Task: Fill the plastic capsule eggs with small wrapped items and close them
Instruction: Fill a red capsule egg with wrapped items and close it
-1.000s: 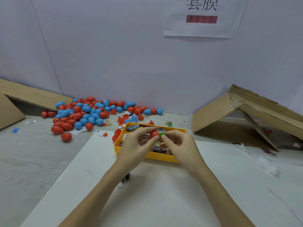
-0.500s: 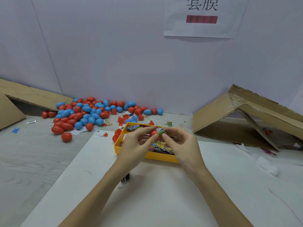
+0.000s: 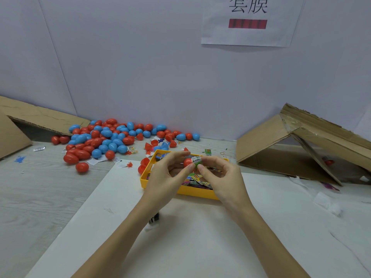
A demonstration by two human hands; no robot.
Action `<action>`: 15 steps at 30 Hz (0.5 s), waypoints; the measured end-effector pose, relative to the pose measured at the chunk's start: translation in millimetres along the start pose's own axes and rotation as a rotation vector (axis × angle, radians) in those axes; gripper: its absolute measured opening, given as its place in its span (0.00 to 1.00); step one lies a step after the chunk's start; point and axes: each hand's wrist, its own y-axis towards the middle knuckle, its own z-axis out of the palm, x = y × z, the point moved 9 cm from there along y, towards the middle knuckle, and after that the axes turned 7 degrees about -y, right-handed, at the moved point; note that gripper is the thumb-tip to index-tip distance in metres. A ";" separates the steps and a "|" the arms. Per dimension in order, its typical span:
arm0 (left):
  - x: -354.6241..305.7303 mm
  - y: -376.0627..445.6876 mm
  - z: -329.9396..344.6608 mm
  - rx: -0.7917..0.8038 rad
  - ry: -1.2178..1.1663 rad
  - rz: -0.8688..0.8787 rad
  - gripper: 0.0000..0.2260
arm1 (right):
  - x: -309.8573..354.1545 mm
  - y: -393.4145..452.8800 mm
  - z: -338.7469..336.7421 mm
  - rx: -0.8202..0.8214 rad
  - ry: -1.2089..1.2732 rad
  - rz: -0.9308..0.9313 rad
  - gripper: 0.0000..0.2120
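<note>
My left hand [image 3: 166, 175] pinches a red egg half [image 3: 187, 162] between thumb and fingers, above the yellow tray [image 3: 192, 192]. My right hand [image 3: 222, 177] pinches a small green wrapped item [image 3: 196, 161] and holds it against the open side of that egg half. The tray holds several colourful wrapped packets [image 3: 195, 180]. Two red egg halves [image 3: 143, 165] lie just left of the tray.
A pile of red and blue eggs [image 3: 104, 139] lies at the back left against the wall. Folded cardboard [image 3: 297, 145] stands on the right and more cardboard [image 3: 24, 121] on the far left. Loose egg halves and wrappers [image 3: 160, 144] are scattered behind the tray. A white sheet [image 3: 180, 237] covers the table in front.
My right hand has brought the green wrapped item up from the tray to the red egg half. Both hands have risen slightly.
</note>
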 end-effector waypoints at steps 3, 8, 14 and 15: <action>-3.3 -1.1 0.7 0.014 -0.002 0.036 0.20 | -2.8 -0.8 3.4 0.021 0.073 0.052 0.09; -10.9 -2.7 1.7 0.017 0.126 0.125 0.21 | -9.8 -4.1 9.5 0.075 0.296 0.216 0.07; -20.6 -7.5 11.8 0.056 0.266 0.267 0.24 | -12.0 -10.4 22.6 0.145 0.564 0.361 0.13; -22.8 -8.5 12.2 0.046 0.272 0.282 0.25 | -12.4 -12.3 26.6 0.165 0.637 0.405 0.15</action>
